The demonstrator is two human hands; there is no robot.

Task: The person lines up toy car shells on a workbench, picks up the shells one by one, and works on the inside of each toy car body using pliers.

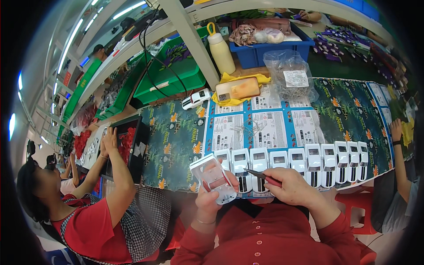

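Toy car shell tilted in left hand, fingers wrapped round it — seemingly mid-work; right hand closed about red-handled pliers; white toy cars lined up alongside — done or waiting, can't tell.

A pale yellow bottle is placed in the upper middle of the frame, beside a blue bin. Below it, a phone is laid on a yellow cloth. At upper left, a green bin is filled with what may be small purple parts, poorly seen. At left, a black tray holding red pieces is attended by a co-worker.
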